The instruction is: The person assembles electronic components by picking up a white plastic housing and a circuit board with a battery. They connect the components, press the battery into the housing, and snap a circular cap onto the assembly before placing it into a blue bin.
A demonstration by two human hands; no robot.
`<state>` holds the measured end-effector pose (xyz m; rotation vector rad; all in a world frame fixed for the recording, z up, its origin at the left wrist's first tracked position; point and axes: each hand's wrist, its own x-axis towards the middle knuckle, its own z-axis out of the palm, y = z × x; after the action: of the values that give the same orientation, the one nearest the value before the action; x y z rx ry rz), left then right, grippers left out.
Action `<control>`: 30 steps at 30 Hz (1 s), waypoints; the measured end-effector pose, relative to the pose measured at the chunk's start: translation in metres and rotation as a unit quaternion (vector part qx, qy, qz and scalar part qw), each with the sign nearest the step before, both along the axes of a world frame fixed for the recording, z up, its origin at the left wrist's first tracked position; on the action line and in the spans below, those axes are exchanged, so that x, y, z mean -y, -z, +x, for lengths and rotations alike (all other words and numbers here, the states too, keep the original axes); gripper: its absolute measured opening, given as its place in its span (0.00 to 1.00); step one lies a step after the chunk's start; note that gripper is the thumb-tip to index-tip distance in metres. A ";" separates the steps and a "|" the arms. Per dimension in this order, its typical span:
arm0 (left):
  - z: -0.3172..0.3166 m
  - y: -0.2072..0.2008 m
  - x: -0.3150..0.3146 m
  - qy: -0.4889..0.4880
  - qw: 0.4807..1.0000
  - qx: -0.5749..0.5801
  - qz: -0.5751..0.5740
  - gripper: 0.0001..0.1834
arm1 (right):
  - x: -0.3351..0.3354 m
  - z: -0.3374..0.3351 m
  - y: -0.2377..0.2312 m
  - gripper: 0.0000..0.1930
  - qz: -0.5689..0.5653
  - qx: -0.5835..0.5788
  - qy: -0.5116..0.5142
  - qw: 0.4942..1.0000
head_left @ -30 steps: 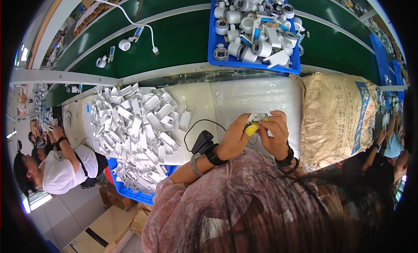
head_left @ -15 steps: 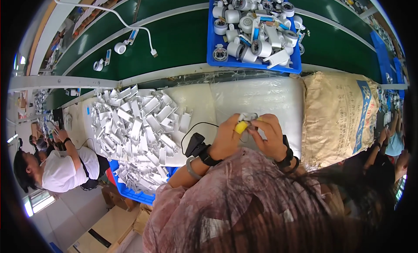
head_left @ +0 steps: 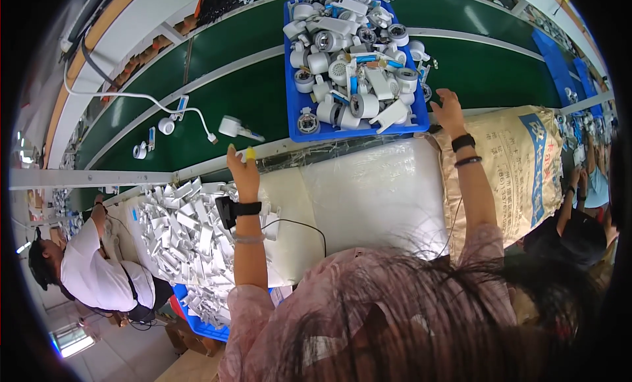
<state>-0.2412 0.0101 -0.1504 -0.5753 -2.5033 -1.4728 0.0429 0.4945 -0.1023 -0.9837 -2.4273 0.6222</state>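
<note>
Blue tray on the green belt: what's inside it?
The blue tray holds a heap of white and grey cylindrical plastic parts. Its floor and the lower layers are covered.

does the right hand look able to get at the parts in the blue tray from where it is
Probably yes: the right hand is already at the blue tray's near corner, and the white parts lie uncovered beside it.

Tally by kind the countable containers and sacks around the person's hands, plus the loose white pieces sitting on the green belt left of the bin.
Blue parts bin on the belt, by the right hand: 1
Tan woven sack: 1
Clear plastic bag: 1
Loose white pieces on the green belt, ahead of the left hand: 3
Total: 6
</note>
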 end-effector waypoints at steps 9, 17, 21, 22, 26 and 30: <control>0.120 -0.021 -0.026 0.171 0.969 0.124 -0.125 0.25 | -0.063 -0.025 0.064 0.30 -0.045 0.062 -0.061 0.995; 0.144 -0.043 -0.040 0.292 0.904 0.312 -0.020 0.22 | -0.025 -0.004 -0.035 0.35 -0.145 -0.110 0.025 0.983; 0.163 -0.058 -0.057 0.359 0.865 0.347 0.054 0.18 | 0.033 0.028 -0.088 0.30 -0.360 -0.242 -0.107 0.895; 0.167 -0.073 -0.065 0.369 0.852 0.368 0.044 0.24 | 0.052 0.038 -0.100 0.33 -0.385 -0.244 -0.129 0.881; 0.191 -0.118 -0.100 0.383 0.915 0.127 0.028 0.33 | 0.141 0.060 -0.130 0.44 -0.526 -0.251 -0.208 0.786; 0.189 -0.128 -0.104 0.380 0.923 0.050 -0.004 0.40 | 0.200 0.064 -0.125 0.37 -0.719 -0.238 -0.264 0.598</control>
<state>-0.0527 0.1137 -0.0220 -1.6506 -2.4687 -1.7320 0.1074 0.2947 0.0228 -0.2708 -1.2485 2.8108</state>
